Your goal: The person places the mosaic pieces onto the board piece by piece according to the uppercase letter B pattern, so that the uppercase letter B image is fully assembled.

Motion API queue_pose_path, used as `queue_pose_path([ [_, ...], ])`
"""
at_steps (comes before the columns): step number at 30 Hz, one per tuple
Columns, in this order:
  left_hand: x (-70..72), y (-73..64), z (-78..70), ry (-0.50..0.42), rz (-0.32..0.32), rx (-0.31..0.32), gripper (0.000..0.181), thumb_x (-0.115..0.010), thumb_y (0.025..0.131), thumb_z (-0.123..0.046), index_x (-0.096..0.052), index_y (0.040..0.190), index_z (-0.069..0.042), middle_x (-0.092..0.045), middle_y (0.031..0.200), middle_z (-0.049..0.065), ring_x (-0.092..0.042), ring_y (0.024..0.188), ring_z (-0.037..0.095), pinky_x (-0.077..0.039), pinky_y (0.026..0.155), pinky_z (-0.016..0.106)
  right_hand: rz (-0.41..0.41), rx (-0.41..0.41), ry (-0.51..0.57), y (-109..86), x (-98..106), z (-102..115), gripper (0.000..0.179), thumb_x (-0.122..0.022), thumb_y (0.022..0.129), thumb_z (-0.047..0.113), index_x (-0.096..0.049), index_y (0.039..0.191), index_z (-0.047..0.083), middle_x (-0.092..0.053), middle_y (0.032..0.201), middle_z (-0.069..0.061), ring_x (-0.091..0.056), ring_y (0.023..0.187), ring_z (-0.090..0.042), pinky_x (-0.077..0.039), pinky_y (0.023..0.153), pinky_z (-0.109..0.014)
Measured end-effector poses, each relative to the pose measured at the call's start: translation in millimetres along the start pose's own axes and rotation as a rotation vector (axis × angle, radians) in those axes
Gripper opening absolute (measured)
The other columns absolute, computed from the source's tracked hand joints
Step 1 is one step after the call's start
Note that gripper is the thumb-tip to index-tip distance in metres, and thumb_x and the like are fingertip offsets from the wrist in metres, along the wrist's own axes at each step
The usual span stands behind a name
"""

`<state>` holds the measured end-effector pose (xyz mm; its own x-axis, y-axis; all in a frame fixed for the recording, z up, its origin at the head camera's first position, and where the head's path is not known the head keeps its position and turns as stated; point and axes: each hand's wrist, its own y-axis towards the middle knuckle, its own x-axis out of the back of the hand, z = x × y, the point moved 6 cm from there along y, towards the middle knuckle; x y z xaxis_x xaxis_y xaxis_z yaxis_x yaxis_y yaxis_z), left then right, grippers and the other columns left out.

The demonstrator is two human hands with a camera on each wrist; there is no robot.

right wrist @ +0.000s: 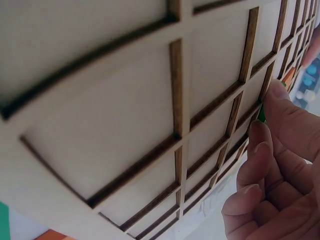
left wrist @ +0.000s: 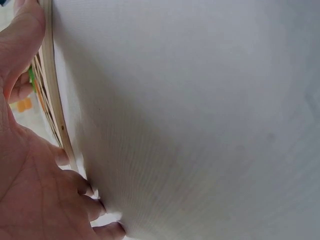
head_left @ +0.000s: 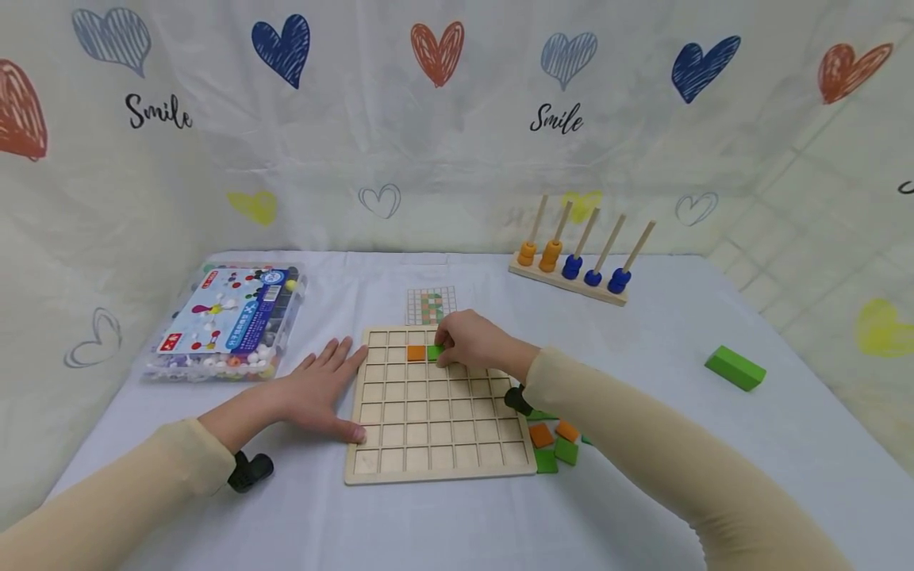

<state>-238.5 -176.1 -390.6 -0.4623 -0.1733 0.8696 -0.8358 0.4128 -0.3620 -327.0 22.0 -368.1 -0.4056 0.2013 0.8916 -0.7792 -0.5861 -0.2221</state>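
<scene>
Board [head_left: 441, 458] lies nearest, the left hand [head_left: 320, 396] spread wide at its left edge. I have the right grip [head_left: 471, 341] pinching a green tile [head_left: 432, 354] on it, beside the orange tile [head_left: 416, 353]: placing (my judgement), which calls for seating, then release. Only the head view shows the patterned card [head_left: 431, 306] beyond.

A pale-wood board [head_left: 440, 413] is marked w/ a brown-edged grid of plain squares; among them, an orange tile [head_left: 416, 354] is seen beside a grn tile [head_left: 432, 354]. The same 2 colours are repeated on a gridded white card [head_left: 432, 306] & in the loose tiles [head_left: 541, 435]; the block [head_left: 735, 368] is solid grn. Abacus beads [head_left: 572, 266] are split btwn orange & dk. blue. The backdrop [head_left: 471, 143] is patterned w/ red, blue & yellow hearts [head_left: 437, 54] & blk lettering [head_left: 557, 120]; sleeves [head_left: 128, 476] are cream, the desk [head_left: 286, 527] white.
</scene>
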Motion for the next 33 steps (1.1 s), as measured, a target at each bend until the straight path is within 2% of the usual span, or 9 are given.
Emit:
queue_pose_path([
  [9, 0.7, -0.5, -2.4, 0.002, 0.0, -0.004, 0.127, -0.076, 0.079, -0.067, -0.009, 0.163, 0.001, 0.001, 0.168, 0.033, 0.003, 0.155, 0.054, -0.006, 0.121, 0.074, -0.012, 0.009, -0.001, -0.1, -0.4, -0.1, 0.023, -0.08, 0.091, 0.019, -0.076, 0.108, 0.005, -0.071, 0.092, -0.003, -0.058, 0.081, -0.015, -0.052, 0.075, -0.028],
  [24, 0.0, -1.4, -1.9, 0.006, -0.002, -0.01, 0.127, -0.075, 0.079, -0.068, -0.009, 0.163, 0.001, 0.001, 0.168, 0.033, 0.002, 0.155, 0.055, -0.008, 0.12, 0.075, -0.035, -0.004, -0.002, -0.5, 0.4, 4.1, 0.027, -0.079, 0.091, 0.018, -0.074, 0.113, 0.003, -0.073, 0.101, -0.007, -0.066, 0.089, -0.017, -0.057, 0.083, -0.031],
  [29, 0.0, -1.2, -2.1, 0.003, 0.002, -0.006, 0.127, -0.076, 0.079, -0.068, -0.009, 0.163, 0.001, 0.001, 0.168, 0.032, 0.003, 0.155, 0.054, -0.007, 0.12, 0.075, -0.04, 0.008, 0.011, -1.9, 1.2, 3.4, 0.021, -0.076, 0.094, 0.017, -0.075, 0.11, 0.004, -0.075, 0.105, -0.007, -0.069, 0.096, -0.019, -0.058, 0.087, -0.033],
  [33, 0.3, -1.0, -2.7, 0.0, 0.005, -0.002, 0.127, -0.076, 0.079, -0.068, -0.009, 0.163, 0.001, 0.002, 0.169, 0.032, 0.003, 0.155, 0.054, -0.007, 0.12, 0.075, -0.047, 0.014, -0.013, -1.9, 2.0, 3.5, 0.015, -0.074, 0.095, 0.017, -0.076, 0.105, 0.006, -0.076, 0.102, -0.007, -0.069, 0.093, -0.019, -0.058, 0.085, -0.033],
])
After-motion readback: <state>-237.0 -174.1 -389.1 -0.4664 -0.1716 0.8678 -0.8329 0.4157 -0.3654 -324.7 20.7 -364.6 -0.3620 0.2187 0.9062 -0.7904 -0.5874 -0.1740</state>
